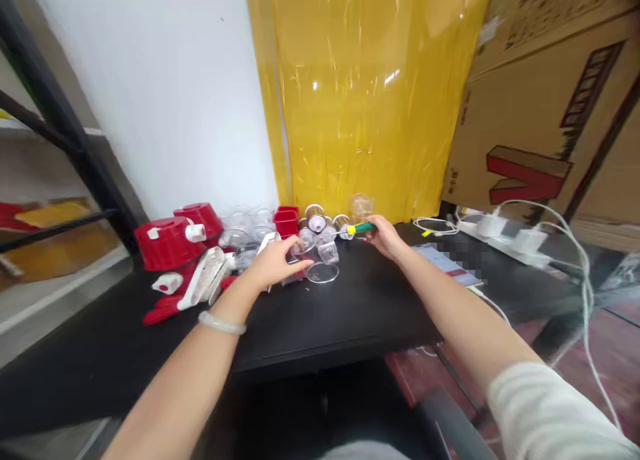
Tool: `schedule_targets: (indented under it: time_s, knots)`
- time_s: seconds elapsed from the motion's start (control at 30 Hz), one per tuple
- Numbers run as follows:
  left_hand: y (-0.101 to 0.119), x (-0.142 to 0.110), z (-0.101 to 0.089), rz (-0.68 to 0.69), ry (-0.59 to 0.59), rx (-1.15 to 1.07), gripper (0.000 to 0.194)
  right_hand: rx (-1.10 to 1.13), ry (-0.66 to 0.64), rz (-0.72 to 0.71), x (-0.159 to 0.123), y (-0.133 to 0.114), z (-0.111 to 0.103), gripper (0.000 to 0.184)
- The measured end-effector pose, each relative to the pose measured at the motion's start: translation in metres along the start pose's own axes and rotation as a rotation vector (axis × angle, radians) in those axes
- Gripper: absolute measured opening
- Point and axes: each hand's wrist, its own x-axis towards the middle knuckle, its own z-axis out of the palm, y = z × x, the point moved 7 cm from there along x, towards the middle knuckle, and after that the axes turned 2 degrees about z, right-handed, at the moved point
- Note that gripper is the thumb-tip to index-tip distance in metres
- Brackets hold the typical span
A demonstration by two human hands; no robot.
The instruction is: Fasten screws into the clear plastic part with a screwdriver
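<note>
Well forward, left hand (277, 263) thumb extended, right hand (384, 237) gripping screwdriver (362, 227) sideways.

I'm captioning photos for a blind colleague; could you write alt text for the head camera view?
A person's right hand holds what looks like a green-and-yellow screwdriver over a black table, while the left hand is at a cluster of clear plastic parts. Red and white plastic parts lie to the left, a white power strip to the right.
</note>
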Motion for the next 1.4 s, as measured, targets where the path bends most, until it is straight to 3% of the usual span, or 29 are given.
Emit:
schedule_targets:
  time_s: [0.13,0.37,0.53,0.67,0.83,0.93,1.07,1.23,1.4]
  knots:
    - [0.001,0.000,-0.001,0.008,0.015,0.005,0.048,-0.015,-0.031,-0.026,-0.001,-0.003,-0.003,0.024]
    - [0.004,-0.001,-0.003,0.003,0.008,-0.006,0.047,-0.199,0.040,-0.106,0.003,-0.006,-0.008,0.033]
    - [0.005,-0.001,-0.005,-0.008,0.016,-0.011,0.048,-0.067,0.013,-0.031,-0.003,-0.004,-0.004,0.015]
    - [0.006,-0.001,-0.005,-0.007,0.008,-0.014,0.048,0.019,0.000,0.006,-0.004,-0.003,-0.002,0.018]
    - [0.005,-0.001,-0.004,-0.011,0.001,0.007,0.049,-0.173,0.109,-0.017,0.002,-0.001,-0.012,0.039]
    - [0.004,-0.001,-0.005,-0.011,0.005,0.001,0.049,-0.241,0.103,-0.040,0.002,-0.001,-0.013,0.035]
    - [0.006,-0.001,-0.004,-0.003,-0.001,-0.011,0.048,-0.131,0.054,-0.018,-0.002,-0.001,-0.007,0.023]
    - [0.006,-0.001,-0.004,-0.012,0.000,-0.004,0.048,0.004,-0.005,-0.005,-0.004,-0.004,-0.001,0.023]
    - [0.006,-0.001,-0.004,-0.005,-0.005,-0.013,0.048,-0.273,0.108,-0.057,0.003,-0.004,-0.015,0.041]
